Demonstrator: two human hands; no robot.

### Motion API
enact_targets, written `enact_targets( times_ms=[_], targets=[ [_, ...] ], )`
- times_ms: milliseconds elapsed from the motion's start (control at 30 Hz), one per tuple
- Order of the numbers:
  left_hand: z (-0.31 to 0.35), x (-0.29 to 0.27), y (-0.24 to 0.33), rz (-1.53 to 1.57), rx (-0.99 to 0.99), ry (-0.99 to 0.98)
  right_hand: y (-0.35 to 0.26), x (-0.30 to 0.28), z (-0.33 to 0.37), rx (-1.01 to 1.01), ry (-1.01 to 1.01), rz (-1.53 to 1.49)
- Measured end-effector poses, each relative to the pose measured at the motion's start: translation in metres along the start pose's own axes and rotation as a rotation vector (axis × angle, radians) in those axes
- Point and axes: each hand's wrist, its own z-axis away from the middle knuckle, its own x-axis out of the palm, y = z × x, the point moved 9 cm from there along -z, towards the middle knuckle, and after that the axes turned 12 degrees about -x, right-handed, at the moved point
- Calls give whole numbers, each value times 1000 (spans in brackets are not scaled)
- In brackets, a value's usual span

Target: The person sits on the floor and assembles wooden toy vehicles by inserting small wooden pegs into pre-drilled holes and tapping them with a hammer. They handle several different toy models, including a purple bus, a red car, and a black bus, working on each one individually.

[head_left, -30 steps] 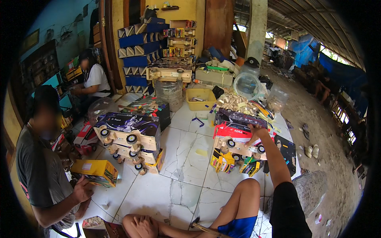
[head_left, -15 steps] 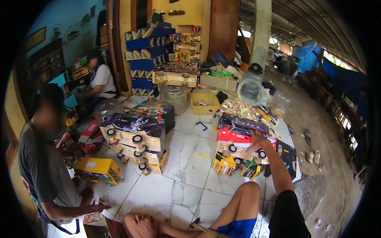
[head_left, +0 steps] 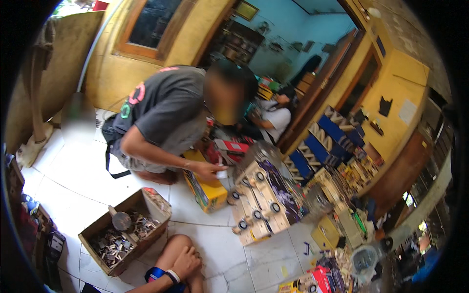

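My left hand (head_left: 188,263), with bands at the wrist, lies over my bent knee (head_left: 177,242) at the lower edge. Its fingers rest on the leg and hold nothing. Just to its left stands an open wooden box (head_left: 146,249) full of small flat scraps (head_left: 113,251). A mallet-like tool with a round dark head (head_left: 122,222) lies on top of the scraps. My right hand is out of the picture. At the lower right edge, a red toy truck (head_left: 322,279) shows in part among other toy trucks.
A crouching co-worker (head_left: 166,110) holds a small white item (head_left: 222,172) above a yellow toy truck (head_left: 207,193). Right of that, stacked wooden toy trucks (head_left: 256,210) lie with wheels outward. Blue truck bodies (head_left: 317,146) are piled along the wall. A yellow basin (head_left: 326,233) stands farther right.
The view has swung left and tilted, bringing the wooden box and co-worker nearer the middle. My right hand, earlier on the red toy truck, has left the view. My left hand stays on my leg.
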Motion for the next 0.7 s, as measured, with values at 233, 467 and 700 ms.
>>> enact_targets(
  times_ms=[233,467,700],
  targets=[
    [1,-6,1,153,50,105,-30,-15,4,41,-29,0],
    [1,-4,3,111,6,61,-41,-24,12,25,-45,6],
    [-1,1,3,107,-3,32,-49,-37,18,-2,-47,15]
  ],
)
